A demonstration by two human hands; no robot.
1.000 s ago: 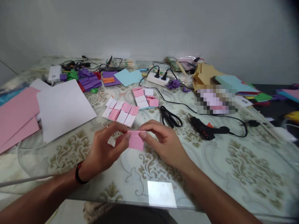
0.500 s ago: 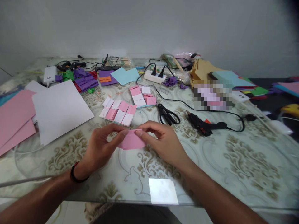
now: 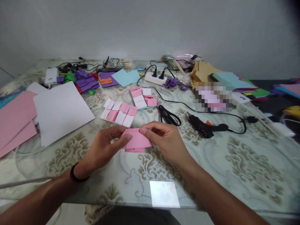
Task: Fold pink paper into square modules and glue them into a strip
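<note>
pinching pink paper (image 3: pixel 137 142) between fingers (image 3: pixel 148 135)

Head-worn camera looks forward, down over table (image 3: pixel 201 168).

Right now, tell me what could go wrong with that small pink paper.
The thin pink folded paper, pinched between the left hand and right hand, could crease crookedly, since its layers look offset. Its far edge might also nudge the pink-and-white paper grid just beyond.

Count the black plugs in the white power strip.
2: left plug near the middle of the power strip, right plug toward its right end. No others visible in it.
</note>
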